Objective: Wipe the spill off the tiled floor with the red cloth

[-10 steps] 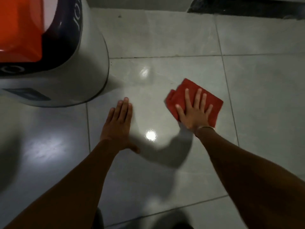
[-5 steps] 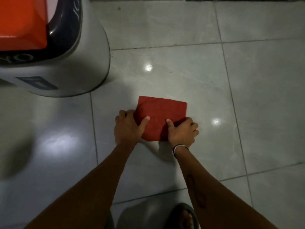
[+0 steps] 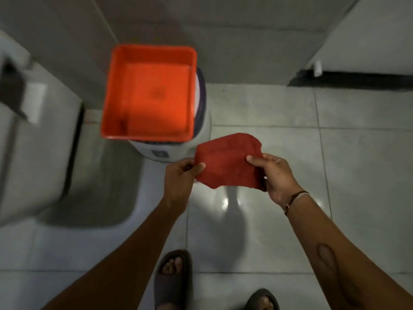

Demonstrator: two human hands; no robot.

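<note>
The red cloth point(image 3: 230, 163) is held clear of the tiled floor point(image 3: 279, 231), centre right of the frame, folded flat. The left hand point(image 3: 181, 177) pinches its left edge between thumb and fingers; the right hand point(image 3: 276, 175) grips its right edge — thumb on top. No spill is discernible on the glossy tiles below. Risk: residual moisture near the sandals point(image 3: 173, 278) at the bottom edge may cause slipping. The orange tray point(image 3: 149, 95), upper centre, overhangs the white container point(image 3: 201, 139) — a knock could tip it.
</note>
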